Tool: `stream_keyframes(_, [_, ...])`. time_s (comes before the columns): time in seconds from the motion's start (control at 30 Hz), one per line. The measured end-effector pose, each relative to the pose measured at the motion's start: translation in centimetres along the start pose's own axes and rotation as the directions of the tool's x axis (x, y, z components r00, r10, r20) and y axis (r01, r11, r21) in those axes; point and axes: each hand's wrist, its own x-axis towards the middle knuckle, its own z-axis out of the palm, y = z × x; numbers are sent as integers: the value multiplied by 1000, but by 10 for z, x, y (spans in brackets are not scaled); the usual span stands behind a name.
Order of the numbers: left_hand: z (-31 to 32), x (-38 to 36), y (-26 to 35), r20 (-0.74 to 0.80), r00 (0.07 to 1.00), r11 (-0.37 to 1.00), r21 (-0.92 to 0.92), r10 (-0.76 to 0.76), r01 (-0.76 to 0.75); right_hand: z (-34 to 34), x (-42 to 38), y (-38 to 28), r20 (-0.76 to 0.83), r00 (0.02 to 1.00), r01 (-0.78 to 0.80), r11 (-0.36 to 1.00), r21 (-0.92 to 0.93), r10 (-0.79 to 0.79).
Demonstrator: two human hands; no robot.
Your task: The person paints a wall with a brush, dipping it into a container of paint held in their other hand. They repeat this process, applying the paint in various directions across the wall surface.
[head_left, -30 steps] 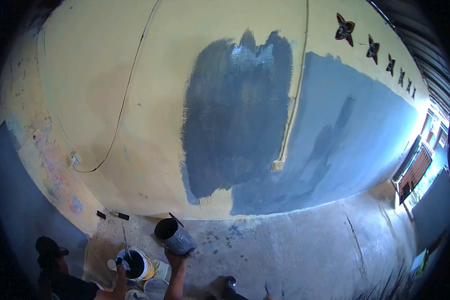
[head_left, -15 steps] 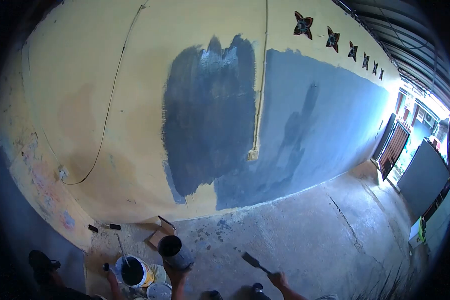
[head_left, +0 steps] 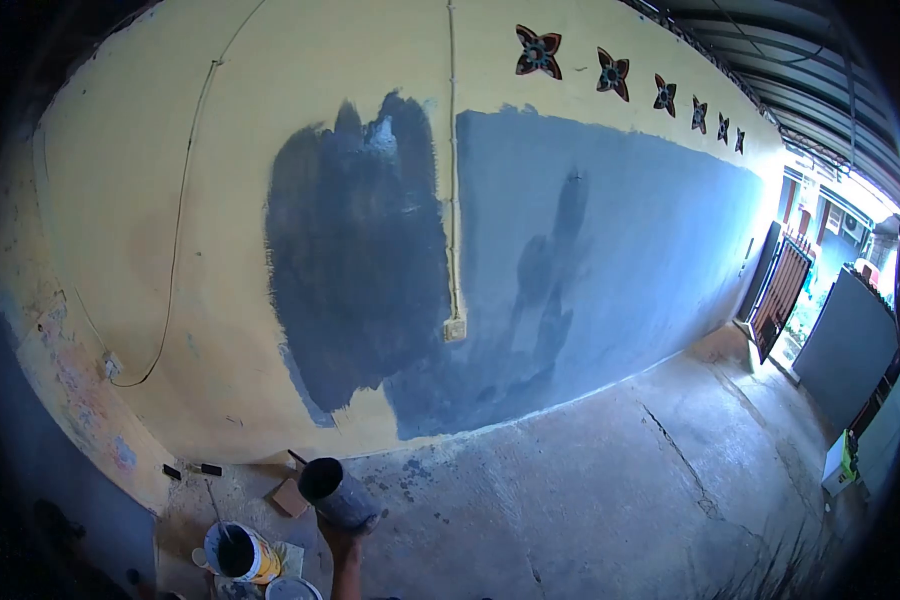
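My left hand (head_left: 342, 545) is wrapped round a dark paint-stained can (head_left: 348, 502) low in the view. The can tilts, its open mouth towards the upper left, and its inside looks dark. Below and to the left of it stands a white and yellow paint bucket (head_left: 265, 562), with dark paint inside and a stick (head_left: 217, 508) leaning out over its rim. Next to the bucket is a pale round lid or tub (head_left: 293, 589), cut off by the lower edge. My right hand lies outside the view.
Ahead is a cream wall (head_left: 220, 330) with a dark grey painted patch (head_left: 355, 270) and a larger grey area (head_left: 620, 240). A pipe with a socket (head_left: 455, 330) runs down between them. Cardboard (head_left: 290, 498) lies on the concrete floor (head_left: 570, 480). A gate (head_left: 782, 295) stands far right.
My view has turned right, so the wall and bucket sit further left. My right hand with the paintbrush has left the view, and another person's hand beside the bucket no longer shows.
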Motion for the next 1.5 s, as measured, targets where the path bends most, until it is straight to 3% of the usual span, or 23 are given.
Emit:
stream_keyframes(0.07, [31, -9, -2, -3, 998, 990, -125, -61, 60, -1, 8, 9, 2, 1000, -15, 1000, 21, 15])
stream_keyframes(0.2, [70, -30, 8, 3, 989, 987, -67, -148, 147, 2, 26, 7, 15, 1000, -25, 998, 52, 25])
stream_keyframes(0.23, [70, -27, 2, 54, 997, 998, -38, -46, 48, 3, 31, 3, 20, 1000, -26, 998, 56, 24])
stream_keyframes(0.33, [65, -22, -7, 21, 999, 999, -13, -30, 30, 9, 52, -18, 27, 999, -19, 998, 66, 17])
stream_keyframes(0.4, [27, 4, -62, -1, 997, 992, -101, -83, 82, 14, 66, -39, 28, 999, -18, 997, 69, 16])
stream_keyframes(0.47, [24, 16, -58, -11, 990, 972, -193, -138, 133, -1, 101, -98, -11, 996, 91, 979, 180, -90])
stream_keyframes(0.5, [29, 16, -33, -65, 995, 991, -112, -79, 71, -27, 125, -143, 79, 994, 63, 983, 172, -77])
stream_keyframes(0.53, [36, 19, -17, -111, 994, 999, -31, -14, 10, -43, 153, -184, 13, 987, 156, 966, 204, -162])
stream_keyframes(0.57, [31, 27, -27, -264, 955, 975, -210, -133, 77, -46, 187, -220, -259, 918, 365, 898, 248, -301])
stream_keyframes(0.6, [26, 34, -31, -268, 954, 973, -218, -136, 78, -70, 213, -260, -312, 863, 474, 849, 233, -397])
stream_keyframes(0.67, [14, 55, -39, -247, 962, 993, 68, 114, -100, -123, 255, -339, -532, 679, 690, 688, 226, -506])
stream_keyframes(0.7, [-2, 78, -65, -280, 959, 994, -112, -44, 13, -168, 255, -381, -575, 654, 720, 637, 275, -491])
stream_keyframes(0.77, [13, 101, -37, -311, 947, 995, -88, -80, 55, -226, 276, -450, -447, 732, 645, 312, 698, -514])
stream_keyframes(0.8, [17, 110, -27, -339, 933, 993, -49, -119, 109, -246, 301, -476, -459, 692, 673, 270, 688, -557])
stream_keyframes(0.93, [5, 170, -55, -297, 955, 998, 63, -10, 30, -374, 320, -588, -555, 551, 821, 286, 494, -624])
stream_keyframes(1.0, [-3, 194, -74, -212, 975, 984, 180, 59, -20, -429, 323, -628, -714, 212, 970, 232, 71, -667])
stream_keyframes(1.07, [-28, 217, -124, -211, 977, 997, 73, 30, -15, -487, 306, -664, -728, 4, 969, 183, -168, -686])
stream_keyframes(1.1, [-33, 231, -138, -206, 978, 999, -38, -1, -7, -516, 290, -684, -697, -32, 938, 219, -268, -716])
stream_keyframes(1.23, [-12, 233, -115, -244, 959, 988, -92, -146, 127, -592, 273, -772, -577, -152, 721, 310, -620, -802])
stream_keyframes(1.27, [2, 243, -103, -234, 964, 991, -71, -127, 113, -600, 263, -794, -569, -226, 655, 310, -689, -790])
stream_keyframes(1.4, [16, 272, -52, -189, 982, 996, 80, -12, 27, -604, 257, -853, -577, -321, 515, 373, -772, -751])
stream_keyframes(1.47, [25, 268, -42, -151, 988, 990, 140, 22, -1, -586, 268, -873, -333, -327, 304, 236, -923, -884])
stream_keyframes(1.5, [28, 264, -39, -133, 990, 986, 168, 39, -16, -575, 272, -876, -330, -327, 302, 232, -924, -886])
